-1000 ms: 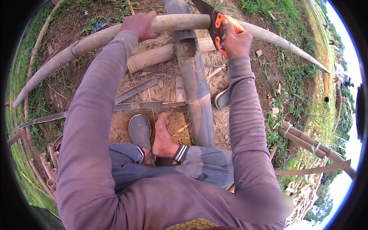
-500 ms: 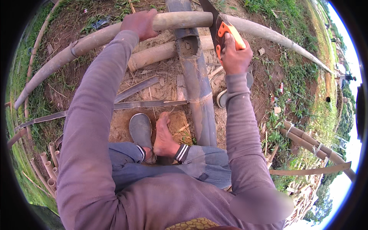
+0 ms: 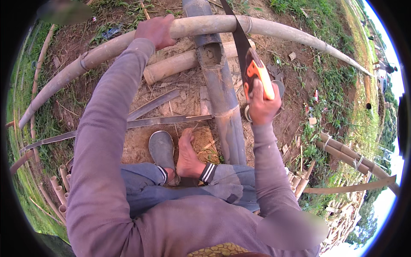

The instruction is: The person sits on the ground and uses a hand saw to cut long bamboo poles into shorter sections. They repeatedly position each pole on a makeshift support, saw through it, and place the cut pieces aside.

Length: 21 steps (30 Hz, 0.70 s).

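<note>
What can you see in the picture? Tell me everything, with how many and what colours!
handsaw: one, orange handle, dark blade, across long pole
long bamboo pole: one, tan, across top
thick notched bamboo: one, grey, middle
short bamboo piece: one, tan, below long pole
flat bamboo strips: at least two, grey-brown, left of middle
bamboo tubes: several, tan, lower left
tied bamboo poles: at least two, brown, right
slip-on shoes: two, grey, one worn, one behind right wrist
grass: patches, green, both sides
trousers: one pair, blue, bottom
sleeves: two, purplish-brown, both sides
bare foot: one, beside worn shoe
left hand: one, gripping long pole
right hand: one, gripping saw
</note>
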{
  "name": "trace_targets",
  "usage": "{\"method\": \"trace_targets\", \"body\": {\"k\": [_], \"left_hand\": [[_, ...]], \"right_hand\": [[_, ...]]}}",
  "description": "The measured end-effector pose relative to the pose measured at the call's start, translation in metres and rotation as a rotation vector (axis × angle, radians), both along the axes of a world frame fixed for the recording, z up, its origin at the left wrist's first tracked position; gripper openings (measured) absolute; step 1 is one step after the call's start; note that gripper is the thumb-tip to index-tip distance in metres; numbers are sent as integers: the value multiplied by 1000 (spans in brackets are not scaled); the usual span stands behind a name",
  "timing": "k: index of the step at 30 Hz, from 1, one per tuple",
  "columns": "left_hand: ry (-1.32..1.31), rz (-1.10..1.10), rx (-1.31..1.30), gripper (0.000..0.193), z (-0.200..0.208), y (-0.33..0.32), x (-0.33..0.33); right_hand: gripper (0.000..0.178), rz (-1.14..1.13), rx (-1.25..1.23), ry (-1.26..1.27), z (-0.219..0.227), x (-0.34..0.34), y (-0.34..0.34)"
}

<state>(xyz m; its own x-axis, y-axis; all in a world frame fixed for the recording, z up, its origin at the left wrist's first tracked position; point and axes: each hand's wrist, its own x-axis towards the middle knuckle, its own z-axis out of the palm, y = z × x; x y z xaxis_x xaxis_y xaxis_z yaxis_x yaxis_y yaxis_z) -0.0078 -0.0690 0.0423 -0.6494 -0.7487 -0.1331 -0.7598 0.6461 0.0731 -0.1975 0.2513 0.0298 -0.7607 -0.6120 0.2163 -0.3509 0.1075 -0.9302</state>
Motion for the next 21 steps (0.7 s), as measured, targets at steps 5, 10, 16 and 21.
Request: {"method": "trace_targets", "body": {"k": [5,10,16,21], "left_hand": [[11,26,26,57,4,-5,4],[-2,65,15,56,2,-10,18],[-4,37,15,56,1,-3,8],[-37,30,45,61,14,-3,-4]], "right_hand": [[36,-10,68,118,33,-35,-133],[22,23,50,-131,32,48,80],[19,-10,-30,-75,4,22,25],[32,-18,83,112,28,-36,-133]]}}
